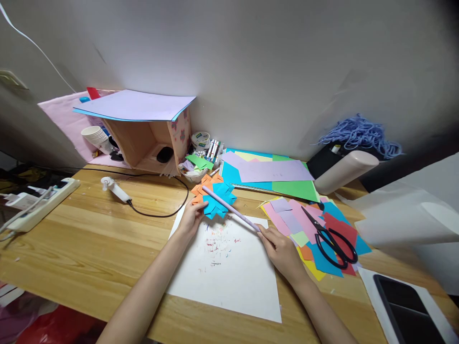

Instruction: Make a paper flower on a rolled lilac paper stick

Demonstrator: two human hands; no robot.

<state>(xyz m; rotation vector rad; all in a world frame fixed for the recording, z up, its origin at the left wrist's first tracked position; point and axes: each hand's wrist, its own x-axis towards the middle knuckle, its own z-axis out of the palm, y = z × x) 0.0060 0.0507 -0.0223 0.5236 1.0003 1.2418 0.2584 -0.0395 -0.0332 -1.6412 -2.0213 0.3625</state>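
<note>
My left hand (192, 219) pinches the edge of a blue folded-paper flower (214, 208), held above the top of a white sheet. An orange folded-paper flower (207, 181) shows behind the blue one; whether the two are joined I cannot tell. My right hand (281, 247) grips the lower end of a thin purple paper stick (236, 213). The stick slants up to the left, and its far end lies across the blue flower. Coloured marks dot the white sheet (229, 282) under both hands.
Black-handled scissors (332, 241) lie on coloured paper scraps (287, 215) at right. Larger coloured sheets (272, 171) sit behind. A cardboard box (139, 143), a bin of markers (211, 152), a corded white device (116, 190) and a power strip (46, 203) stand left. A phone (405, 306) lies front right.
</note>
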